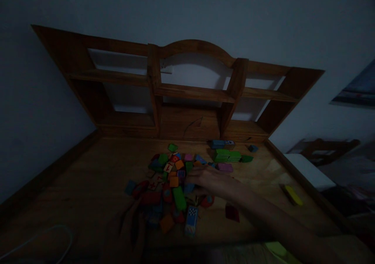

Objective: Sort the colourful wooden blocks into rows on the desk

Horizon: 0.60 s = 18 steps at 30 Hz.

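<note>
- The right hand (209, 180) is stretched from the 4 o'clock corner of the view over the pile of coloured blocks (172, 186) at the middle of the wooden desk (88, 189).
- Its fingers are laid flat on the pile's 3 o'clock side; whether the grip is closed on any block cannot be told, since the scene is very dark.
- The left hand (129, 229) is seen dimly at 7 o'clock of the pile, fingers spread and loose, resting on the desk with nothing seen in its grip.
- A long green block (179, 198) lies at 7 o'clock of the right hand, and a blue-and-white checked block (191, 218) lies nearer the desk's front edge.
- A dark red block (232, 212) lies alone at 5 o'clock of the hand, close beside the forearm.
- A stack of green blocks (227, 155) is set at 1 o'clock of the hand, a pink block (225, 167) just in front of it.
- A yellow block (292, 195) lies well apart at 3 o'clock, near the desk's edge.
- A wooden shelf unit (193, 92) stands at 12 o'clock against the wall.
</note>
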{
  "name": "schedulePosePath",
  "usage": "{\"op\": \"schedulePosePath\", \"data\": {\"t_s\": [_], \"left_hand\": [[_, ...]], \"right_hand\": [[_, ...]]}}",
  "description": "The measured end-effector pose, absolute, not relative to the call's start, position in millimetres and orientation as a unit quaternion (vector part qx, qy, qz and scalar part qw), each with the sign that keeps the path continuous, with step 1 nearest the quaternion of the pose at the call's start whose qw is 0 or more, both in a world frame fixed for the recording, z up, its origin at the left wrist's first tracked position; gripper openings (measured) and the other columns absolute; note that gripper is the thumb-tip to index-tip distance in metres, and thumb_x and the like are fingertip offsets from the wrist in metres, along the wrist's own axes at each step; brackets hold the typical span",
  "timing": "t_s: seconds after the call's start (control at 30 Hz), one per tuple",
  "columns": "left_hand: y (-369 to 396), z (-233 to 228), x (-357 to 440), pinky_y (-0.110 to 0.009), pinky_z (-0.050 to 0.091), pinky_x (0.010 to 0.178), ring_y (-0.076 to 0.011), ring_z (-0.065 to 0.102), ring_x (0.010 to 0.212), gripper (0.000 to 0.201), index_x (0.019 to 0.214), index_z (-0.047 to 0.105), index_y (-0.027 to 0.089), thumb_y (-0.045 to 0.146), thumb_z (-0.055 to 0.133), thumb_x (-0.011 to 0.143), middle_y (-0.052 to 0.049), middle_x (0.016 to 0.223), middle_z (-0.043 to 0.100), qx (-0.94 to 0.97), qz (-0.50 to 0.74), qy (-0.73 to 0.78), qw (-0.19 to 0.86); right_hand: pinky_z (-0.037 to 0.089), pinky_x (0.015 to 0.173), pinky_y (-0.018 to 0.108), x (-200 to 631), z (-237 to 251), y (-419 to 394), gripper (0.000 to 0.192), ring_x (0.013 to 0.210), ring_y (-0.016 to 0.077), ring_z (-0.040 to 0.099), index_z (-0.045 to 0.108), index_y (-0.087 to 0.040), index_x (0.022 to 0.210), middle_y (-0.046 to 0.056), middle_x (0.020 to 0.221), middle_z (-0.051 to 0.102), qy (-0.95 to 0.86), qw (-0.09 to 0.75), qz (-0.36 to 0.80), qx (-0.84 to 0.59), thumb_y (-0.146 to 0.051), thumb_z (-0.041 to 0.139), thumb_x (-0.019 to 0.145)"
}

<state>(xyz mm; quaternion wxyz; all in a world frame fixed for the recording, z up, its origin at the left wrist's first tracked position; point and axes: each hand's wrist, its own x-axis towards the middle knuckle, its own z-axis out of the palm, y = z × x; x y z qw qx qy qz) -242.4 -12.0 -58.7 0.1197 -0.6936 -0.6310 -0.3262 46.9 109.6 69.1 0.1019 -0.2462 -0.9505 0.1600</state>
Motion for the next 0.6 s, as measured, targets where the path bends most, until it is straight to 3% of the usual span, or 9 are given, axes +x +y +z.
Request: {"op": "schedulePosePath", "data": {"t_s": [0.1, 0.2, 0.37, 0.43, 0.5, 0.6], "left_hand": [[-12, -63, -246, -0.052, 0.045, 0.099, -0.0333, 0.056, 0.117, 0.048, 0.137, 0.052, 0.023, 0.024, 0.047, 0.09, -0.013, 0.133, 0.061, -0.699, -0.324, -0.625, 0.13], [-11, -69, -252, -0.053, 0.045, 0.1, -0.0334, 0.056, 0.119, 0.042, 0.129, 0.057, 0.023, 0.022, 0.049, 0.088, -0.013, 0.133, 0.061, -0.709, -0.324, -0.608, 0.149], [-17, -77, -258, -0.058, 0.042, 0.105, -0.0381, 0.049, 0.13, 0.03, 0.11, 0.063, 0.019, 0.014, 0.05, 0.084, -0.016, 0.141, 0.057, -0.764, -0.237, -0.562, 0.209], [-19, -77, -258, -0.059, 0.045, 0.102, -0.0415, 0.048, 0.131, 0.032, 0.112, 0.062, 0.017, 0.014, 0.053, 0.082, -0.018, 0.147, 0.051, -0.77, -0.197, -0.563, 0.226], [-20, -77, -258, -0.06, 0.048, 0.097, -0.0439, 0.049, 0.129, 0.033, 0.113, 0.061, 0.016, 0.015, 0.055, 0.08, -0.02, 0.15, 0.047, -0.776, -0.178, -0.56, 0.232], [-19, -83, -262, -0.06, 0.049, 0.096, -0.0433, 0.048, 0.13, 0.033, 0.111, 0.06, 0.018, 0.012, 0.054, 0.079, -0.019, 0.151, 0.046, -0.771, -0.18, -0.561, 0.241]], "right_hand": [[0.051, 0.094, 0.029, 52, 75, 108, 0.024, 0.104, 0.0179, 0.067, 0.067, -0.021, 0.119, 0.004, 0.112, 0.072, -0.941, 0.139, 0.162, -0.261, -0.025, 0.069, 0.095], [0.052, 0.095, 0.03, 62, 86, 104, 0.029, 0.109, 0.0191, 0.064, 0.066, -0.019, 0.12, 0.007, 0.114, 0.07, -0.927, 0.198, 0.16, -0.276, -0.032, 0.07, 0.095], [0.054, 0.094, 0.032, 127, 121, 112, 0.033, 0.112, 0.0191, 0.065, 0.062, -0.03, 0.133, 0.005, 0.123, 0.067, -0.842, 0.359, 0.098, -0.39, -0.033, 0.062, 0.1], [0.057, 0.089, 0.033, 171, 128, 129, 0.042, 0.106, 0.0201, 0.068, 0.055, -0.03, 0.143, 0.007, 0.123, 0.066, -0.806, 0.354, 0.035, -0.473, -0.033, 0.058, 0.101], [0.057, 0.089, 0.033, 215, 124, 152, 0.049, 0.107, 0.0206, 0.069, 0.049, -0.026, 0.149, 0.009, 0.13, 0.064, -0.785, 0.285, -0.013, -0.55, -0.032, 0.056, 0.101], [0.058, 0.087, 0.035, 264, 104, 182, 0.037, 0.101, 0.0228, 0.072, 0.063, -0.015, 0.131, 0.013, 0.122, 0.07, -0.77, 0.221, -0.02, -0.599, -0.02, 0.064, 0.094]]}}
